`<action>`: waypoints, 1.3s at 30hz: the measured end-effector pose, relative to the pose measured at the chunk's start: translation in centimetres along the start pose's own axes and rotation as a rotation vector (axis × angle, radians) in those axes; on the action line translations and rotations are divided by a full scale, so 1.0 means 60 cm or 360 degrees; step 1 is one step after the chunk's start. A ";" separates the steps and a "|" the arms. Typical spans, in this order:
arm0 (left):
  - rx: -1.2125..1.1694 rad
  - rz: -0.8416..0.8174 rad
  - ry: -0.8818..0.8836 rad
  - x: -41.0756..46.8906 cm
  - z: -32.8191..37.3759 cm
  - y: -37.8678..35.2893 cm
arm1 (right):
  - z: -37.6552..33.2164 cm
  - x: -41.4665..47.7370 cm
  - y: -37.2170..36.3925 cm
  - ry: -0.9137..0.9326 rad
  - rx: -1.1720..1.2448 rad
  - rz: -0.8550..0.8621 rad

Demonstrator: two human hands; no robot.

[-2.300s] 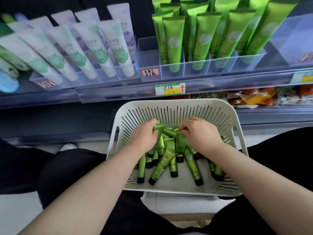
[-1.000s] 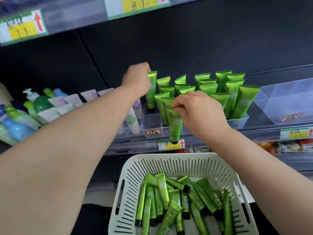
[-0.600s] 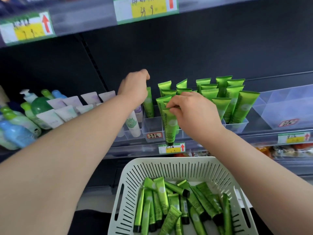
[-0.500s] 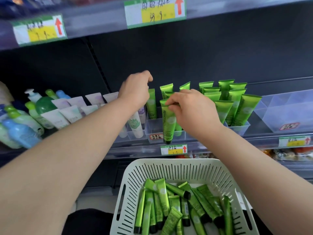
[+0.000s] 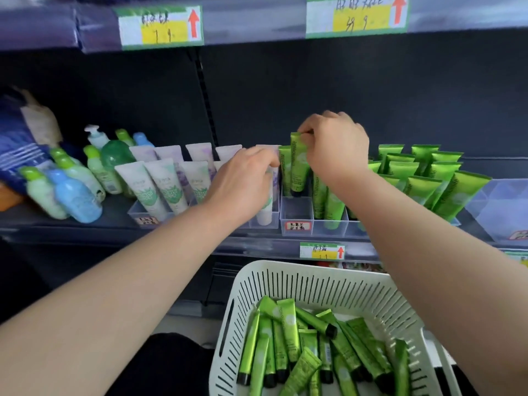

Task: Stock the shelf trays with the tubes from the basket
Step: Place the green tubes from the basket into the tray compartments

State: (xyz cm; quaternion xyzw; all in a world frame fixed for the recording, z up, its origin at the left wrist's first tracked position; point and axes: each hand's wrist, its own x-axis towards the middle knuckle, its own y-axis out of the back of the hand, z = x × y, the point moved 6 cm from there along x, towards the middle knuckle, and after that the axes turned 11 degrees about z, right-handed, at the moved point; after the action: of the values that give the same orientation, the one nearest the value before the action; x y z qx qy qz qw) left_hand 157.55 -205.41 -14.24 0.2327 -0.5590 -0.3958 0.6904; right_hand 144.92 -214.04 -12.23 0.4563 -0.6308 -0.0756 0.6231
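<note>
Left hand [image 5: 243,181], right hand [image 5: 334,150] and both forearms [image 5: 128,281] were bare to frame edge. Black fabric garment [image 5: 163,367] covered the lap.

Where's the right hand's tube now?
Head view, centre: the right hand pinches the green tube by its top, cap down in the leftmost lane of the clear tray, right of the white tubes.

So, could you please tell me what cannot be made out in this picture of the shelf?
Head view:
- Right hand pinches a green tube; the tray compartments behind its wrist are hidden.
- Left hand: fingertips blurred and turned away; whether they grip the neighbouring tube is unclear.
- Price labels: handwriting too blurred to read.
- Basket: near end cut off by the bottom edge.
</note>
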 end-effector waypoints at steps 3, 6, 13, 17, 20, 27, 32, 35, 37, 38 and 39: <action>0.0011 -0.0013 -0.0002 -0.008 -0.006 0.000 | -0.006 0.010 -0.018 0.0032 -0.0074 -0.0021; -0.0010 -0.0003 -0.0019 -0.013 -0.007 0.000 | -0.008 0.007 -0.042 0.0072 -0.0160 -0.0122; -0.0045 -0.0007 -0.0104 -0.023 0.003 -0.012 | 0.006 -0.015 -0.080 0.0049 -0.0273 -0.0309; -0.0068 0.0025 -0.0128 -0.028 0.002 -0.023 | 0.005 -0.019 -0.068 0.0130 -0.0168 -0.0200; -0.0063 0.0048 -0.0203 -0.038 0.010 -0.035 | -0.001 -0.027 -0.037 0.0249 -0.0122 0.0012; -0.0102 0.0029 -0.0500 -0.110 0.031 -0.074 | 0.009 -0.146 0.023 0.0417 0.0096 0.0244; -0.0142 -0.0162 -0.0491 -0.202 0.031 -0.142 | 0.047 -0.294 0.016 0.0345 0.0239 0.0088; -0.0143 -0.0408 -0.0322 -0.260 0.032 -0.193 | 0.083 -0.389 -0.021 0.0230 0.0211 -0.0183; -0.0119 -0.0601 -0.0111 -0.301 0.030 -0.225 | 0.115 -0.442 -0.050 0.0094 0.0139 -0.0419; -0.0101 -0.0678 -0.0003 -0.324 0.025 -0.241 | 0.131 -0.464 -0.063 0.0015 0.0100 -0.0555; -0.0090 -0.0739 0.0096 -0.349 0.019 -0.255 | 0.146 -0.484 -0.074 -0.0062 0.0055 -0.0689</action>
State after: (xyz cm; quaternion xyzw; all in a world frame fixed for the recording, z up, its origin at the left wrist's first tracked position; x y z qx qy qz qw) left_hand 150.76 -197.25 -37.92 0.3472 -0.4583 -0.5524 0.6036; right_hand 133.98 -201.27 -37.82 0.5902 -0.5311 -0.2055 0.5721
